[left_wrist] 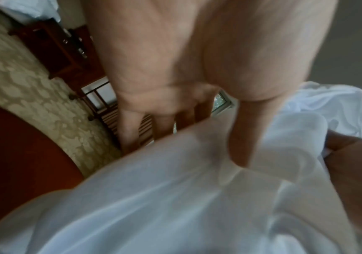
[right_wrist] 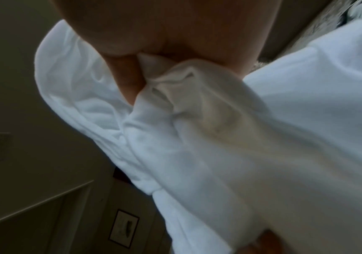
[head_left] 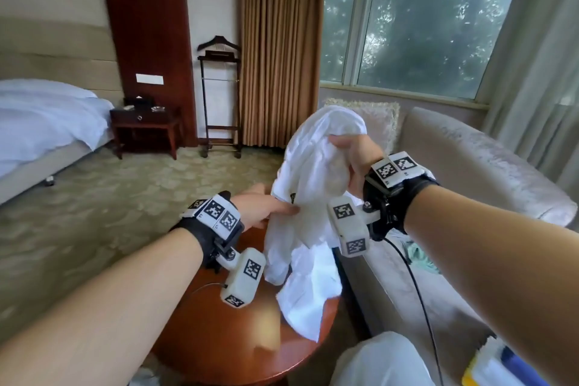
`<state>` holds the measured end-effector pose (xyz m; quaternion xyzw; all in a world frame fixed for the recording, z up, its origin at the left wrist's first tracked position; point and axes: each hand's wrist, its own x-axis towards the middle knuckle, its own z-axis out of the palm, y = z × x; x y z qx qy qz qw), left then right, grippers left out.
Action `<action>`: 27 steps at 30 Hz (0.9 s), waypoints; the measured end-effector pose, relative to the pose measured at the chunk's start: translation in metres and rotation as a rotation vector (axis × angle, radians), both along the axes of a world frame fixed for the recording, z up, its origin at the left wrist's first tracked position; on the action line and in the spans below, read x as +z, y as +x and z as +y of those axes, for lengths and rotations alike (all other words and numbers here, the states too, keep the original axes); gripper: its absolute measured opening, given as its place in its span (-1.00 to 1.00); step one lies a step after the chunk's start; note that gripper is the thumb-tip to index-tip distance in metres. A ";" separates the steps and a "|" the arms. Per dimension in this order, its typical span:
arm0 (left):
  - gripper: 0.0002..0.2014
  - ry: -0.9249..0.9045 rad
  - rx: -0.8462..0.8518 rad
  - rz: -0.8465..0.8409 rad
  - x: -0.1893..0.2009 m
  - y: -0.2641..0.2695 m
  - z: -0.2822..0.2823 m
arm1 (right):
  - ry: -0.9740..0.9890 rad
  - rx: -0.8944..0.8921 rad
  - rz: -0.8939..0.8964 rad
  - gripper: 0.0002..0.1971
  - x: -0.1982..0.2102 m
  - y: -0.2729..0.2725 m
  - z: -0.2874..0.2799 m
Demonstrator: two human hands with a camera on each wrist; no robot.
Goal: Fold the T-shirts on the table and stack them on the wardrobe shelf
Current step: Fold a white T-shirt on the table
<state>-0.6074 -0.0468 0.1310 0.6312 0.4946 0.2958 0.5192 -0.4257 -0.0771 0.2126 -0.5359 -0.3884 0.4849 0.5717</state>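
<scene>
1. T-shirt [head_left: 313, 185] hangs bunched over our round table [head_left: 219, 338], low end lying on the wood.
2. Our right hand [head_left: 357, 163] clutches its top.
3. Our left hand [head_left: 263, 208] pinches the cloth lower down.

One white T-shirt [head_left: 313, 185], two grips on it: left grip [head_left: 264, 207], right grip [head_left: 357, 161]. One counter [head_left: 225, 338] beneath them. Beyond the left grip one bed [head_left: 47, 122], one nightstand [head_left: 144, 125], one valet stand [head_left: 219, 97]; beside the right grip one sofa [head_left: 470, 172].

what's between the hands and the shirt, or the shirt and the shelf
Nothing visible: the right hand grips the bunched shirt, and the left hand pinches it lower down. The shelf is out of view.
</scene>
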 end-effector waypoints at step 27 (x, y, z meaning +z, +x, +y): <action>-0.83 0.197 0.128 -0.191 0.050 -0.046 -0.033 | 0.146 0.311 -1.120 -0.31 -0.022 -0.076 -0.001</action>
